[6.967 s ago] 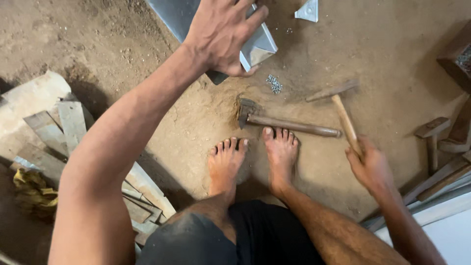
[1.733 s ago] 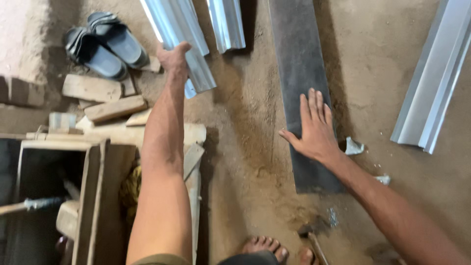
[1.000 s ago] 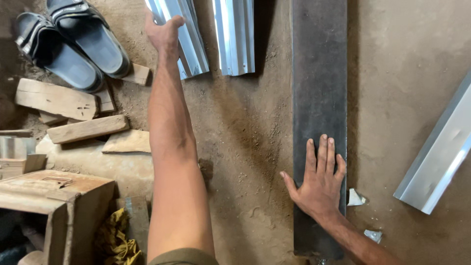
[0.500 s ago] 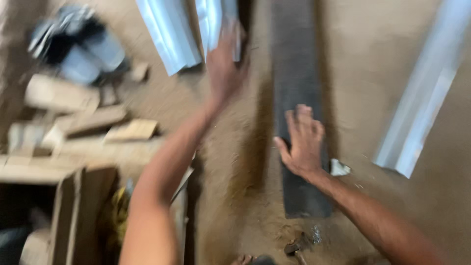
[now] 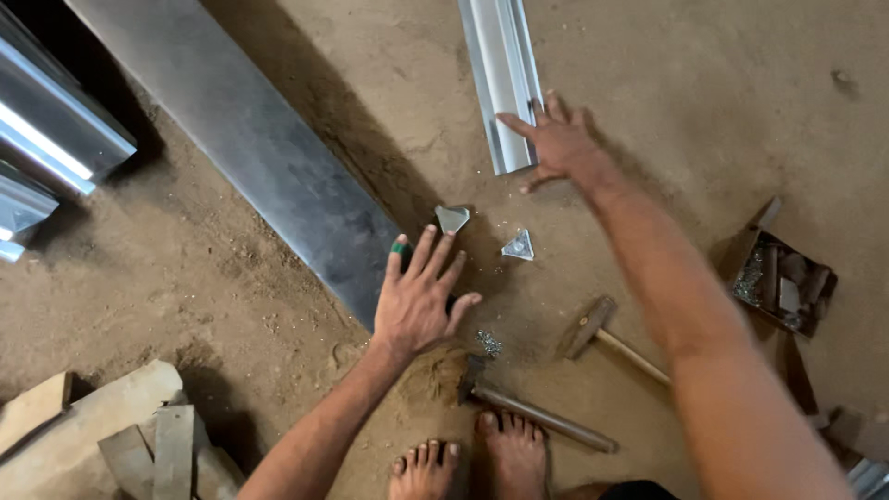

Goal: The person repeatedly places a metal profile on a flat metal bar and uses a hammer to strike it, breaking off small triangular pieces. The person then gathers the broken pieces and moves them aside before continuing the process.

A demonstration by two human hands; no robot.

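- Reaching w/ right hand (image 5: 556, 141), fingers spread wide, onto end of metal channel (image 5: 505, 79) at 12 o'clock.
- Left hand (image 5: 419, 298) flat, open, on dark sheet (image 5: 250, 148) end, center.
- Hammers (image 5: 593, 333) at 5 o'clock.
- Step: positioning stock; next needs firm grasp on channel.

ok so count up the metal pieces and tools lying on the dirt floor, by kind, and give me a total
Long dark metal sheet: 1
Shiny metal channels: 3, one at the right hand, two at the left edge
Small triangular metal offcuts: 2
Hammers: 2
Total: 8
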